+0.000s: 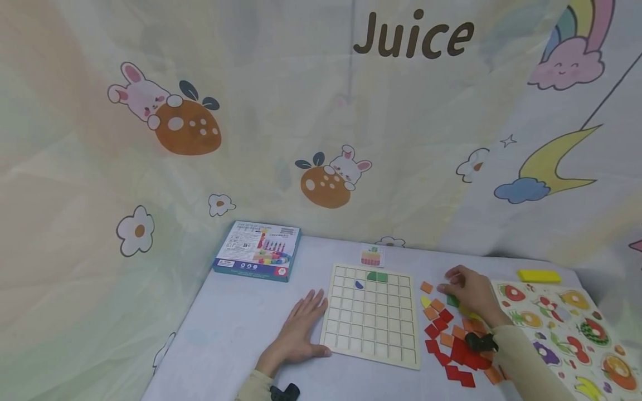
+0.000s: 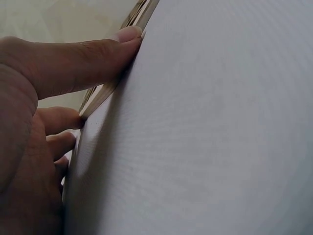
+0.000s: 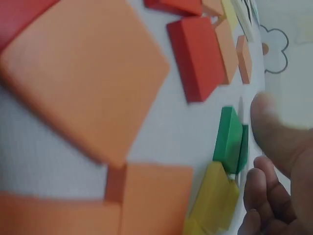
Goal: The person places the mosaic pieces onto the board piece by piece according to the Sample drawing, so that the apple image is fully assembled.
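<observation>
My left hand (image 1: 301,328) lies with fingers spread along the left side of a pale gridded board (image 1: 368,323). In the left wrist view its thumb (image 2: 88,63) and fingers touch the board's edge. Two green pieces (image 1: 377,277) and a small blue piece (image 1: 359,284) sit in the board's upper cells. My right hand (image 1: 471,289) hovers over the upper part of a loose pile, its fingers loosely bent and nothing visible between them. Closest to it are green pieces (image 3: 229,139) and yellow pieces (image 3: 212,196). Red pieces (image 1: 467,380) and orange pieces (image 1: 431,313) lie scattered nearby.
A small picture card (image 1: 371,256) lies behind the board. At the back left is a flat printed box (image 1: 258,250). A fruit-printed sheet (image 1: 574,337) covers the right side, with a yellow block (image 1: 539,276) behind it. A patterned cloth wall (image 1: 271,111) stands behind the table.
</observation>
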